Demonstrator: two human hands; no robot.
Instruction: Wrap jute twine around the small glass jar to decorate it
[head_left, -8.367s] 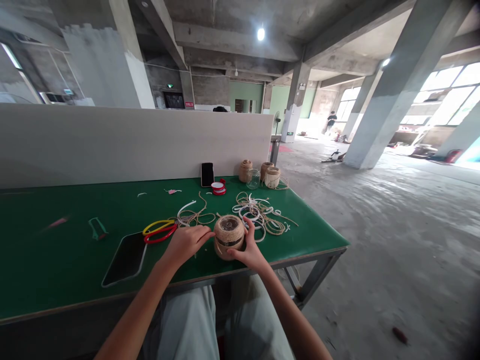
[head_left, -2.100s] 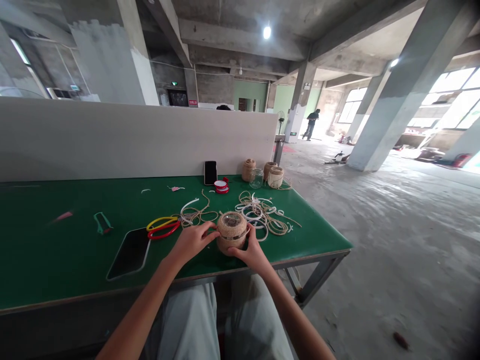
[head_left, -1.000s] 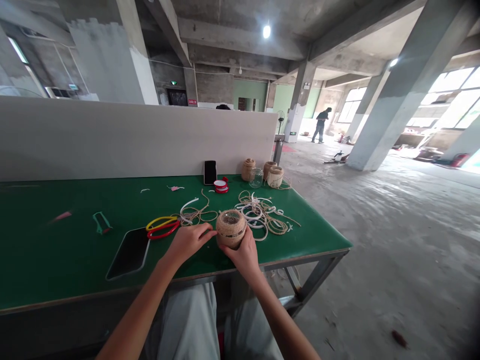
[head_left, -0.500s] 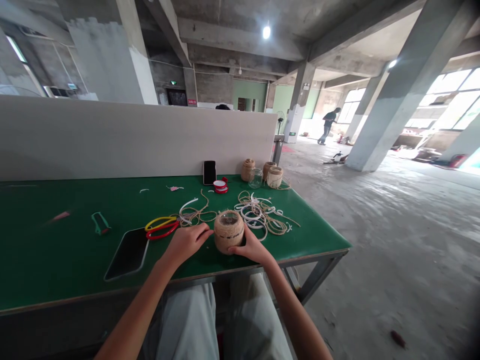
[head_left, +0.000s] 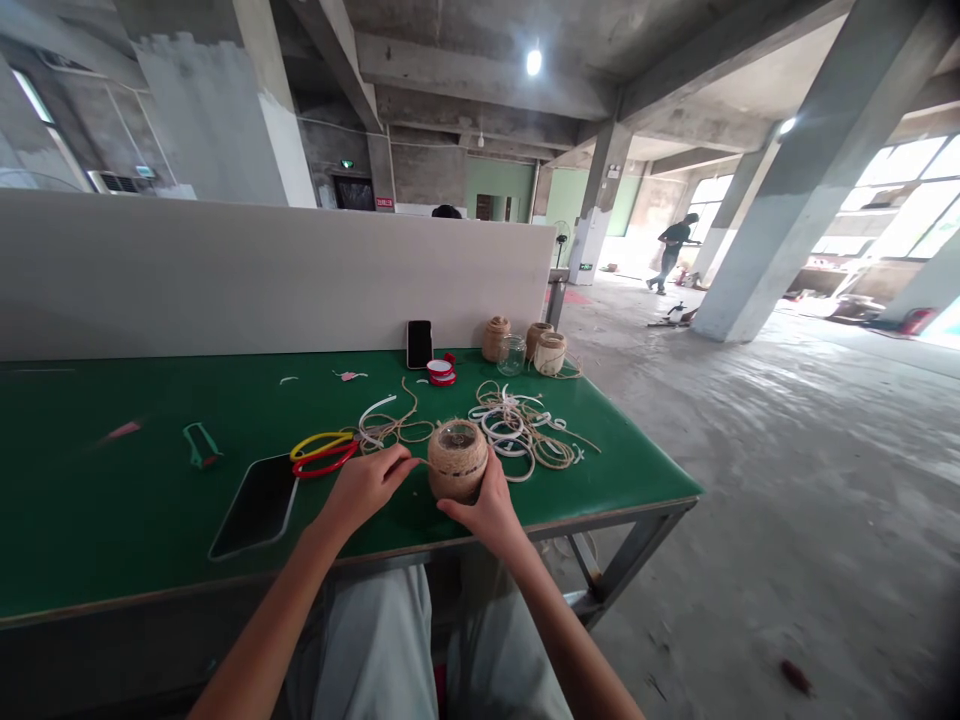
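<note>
A glass jar wrapped in jute twine stands near the table's front edge, a narrow dark band still showing round its middle. My right hand is closed on the jar's right side, thumb across the front. To the left of the jar, my left hand pinches a short taut length of twine that runs to the jar. Behind it lie loose loops of twine. A tangle of twine and white cord spreads to the right. Scissors with yellow and red handles rest left of my left hand.
On the green table lie a large phone and a green tool. Farther back are red tape rolls, a smaller phone, a bare glass jar and wrapped jars. A white partition stands behind.
The bare band on the jar has narrowed since the oldest frame. My right hand has shifted its grip, and my left hand has drawn slightly left with the twine. A distant person has walked right.
</note>
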